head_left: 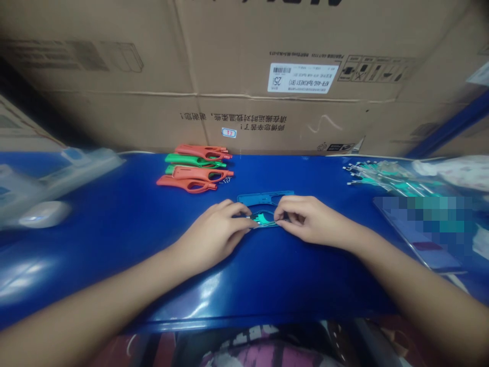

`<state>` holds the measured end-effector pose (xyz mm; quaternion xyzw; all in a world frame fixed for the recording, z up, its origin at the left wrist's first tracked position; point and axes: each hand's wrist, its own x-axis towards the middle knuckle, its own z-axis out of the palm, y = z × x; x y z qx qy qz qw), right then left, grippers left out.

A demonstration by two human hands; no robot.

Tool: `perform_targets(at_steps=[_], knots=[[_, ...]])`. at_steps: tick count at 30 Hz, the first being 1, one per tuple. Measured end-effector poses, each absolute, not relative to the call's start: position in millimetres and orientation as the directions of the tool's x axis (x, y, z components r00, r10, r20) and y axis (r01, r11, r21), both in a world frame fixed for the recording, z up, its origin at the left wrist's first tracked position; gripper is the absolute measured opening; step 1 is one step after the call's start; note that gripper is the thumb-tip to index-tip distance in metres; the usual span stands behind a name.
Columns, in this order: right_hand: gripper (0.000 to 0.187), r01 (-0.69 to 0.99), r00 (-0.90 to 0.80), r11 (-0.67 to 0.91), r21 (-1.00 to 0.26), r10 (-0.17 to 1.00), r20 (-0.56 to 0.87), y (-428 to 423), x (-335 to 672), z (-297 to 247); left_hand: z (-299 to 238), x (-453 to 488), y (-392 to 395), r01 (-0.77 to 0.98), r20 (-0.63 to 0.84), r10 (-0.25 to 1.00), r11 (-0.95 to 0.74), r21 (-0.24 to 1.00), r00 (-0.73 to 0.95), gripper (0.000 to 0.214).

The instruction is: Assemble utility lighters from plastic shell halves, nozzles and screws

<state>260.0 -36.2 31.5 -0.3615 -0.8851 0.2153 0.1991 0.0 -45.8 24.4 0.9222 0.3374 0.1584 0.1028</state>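
Tabletop: glossy blue (290,285), under my wrists and the work.
Left hand: my thumb and fingertips (217,227) pinch the left end of the near blue shell.
Right hand: my thumb and index finger (305,216) pinch its right end; whether they catch a thin part too, I can't tell.
Near blue shell: on the table between my hands (269,225), a green piece (262,219) inside it.
Far blue shell: just beyond (254,199).
Orange and green shells: piled beyond, to my left (198,173).
Cardboard: upright behind everything (153,120).
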Motion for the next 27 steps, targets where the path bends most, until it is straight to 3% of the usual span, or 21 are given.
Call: perform_targets(at_steps=[5, 8, 11, 14, 16, 27], knots=[[0.011, 0.543, -0.612, 0.623, -0.563, 0.753, 0.243, -31, 264, 34, 22, -1, -46, 0.572, 0.270, 0.644, -0.763, 0.303, 0.716, 0.026], [0.015, 0.760, -0.440, 0.500, -0.415, 0.866, 0.238, -19, 280, 38, 22, 0, -45, 0.556, 0.293, 0.636, -0.769, 0.315, 0.713, 0.027], [0.029, 0.983, -0.086, 0.117, -0.141, 0.974, 0.209, -4, 310, 43, 21, 1, -45, 0.536, 0.311, 0.626, -0.776, 0.331, 0.715, 0.026], [0.046, 0.961, 0.264, -0.269, 0.062, 0.961, 0.081, 8, 345, 48, 20, 2, -45, 0.523, 0.322, 0.624, -0.777, 0.350, 0.712, 0.026], [0.048, 0.911, 0.400, -0.399, 0.103, 0.916, 0.012, 15, 366, 51, 19, 2, -45, 0.517, 0.328, 0.624, -0.777, 0.360, 0.710, 0.025], [0.054, 0.864, 0.501, -0.496, 0.088, 0.865, -0.036, 28, 403, 46, 20, 2, -47, 0.515, 0.313, 0.645, -0.754, 0.407, 0.697, 0.025]])
